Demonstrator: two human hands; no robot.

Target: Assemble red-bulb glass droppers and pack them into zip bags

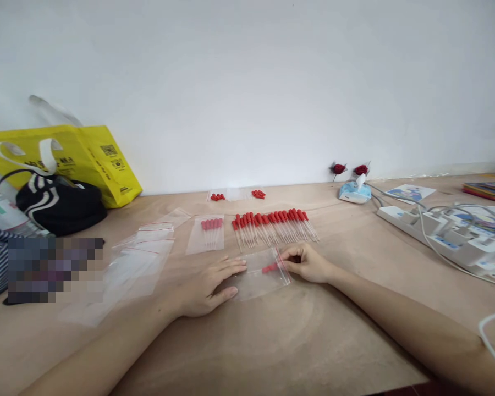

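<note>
My left hand (pixel 208 286) lies with fingers and thumb spread, its tips at the left edge of a clear zip-lock bag (pixel 256 289). At the bag's red-lined mouth, my right hand (pixel 307 264) is closed in a pinch by a red-bulbed dropper (pixel 269 268), whose bulb shows through the plastic; the fingertips partly hide what they grip. Beyond the hands runs a row of droppers (pixel 268 221) with red bulbs and thin clear stems. Left of that row, another clear bag (pixel 193 242) bears several droppers (pixel 212 224).
Overlapping clear bags (pixel 142 258) lie left. Two groups of red bulbs (pixel 217 197) rest near the wall. A yellow bag (pixel 115 165) and black cloth item (pixel 61 203) stand far left. Tissues (pixel 355 191), red flowers (pixel 361 170) and a power strip (pixel 441 236) with cables occupy the right.
</note>
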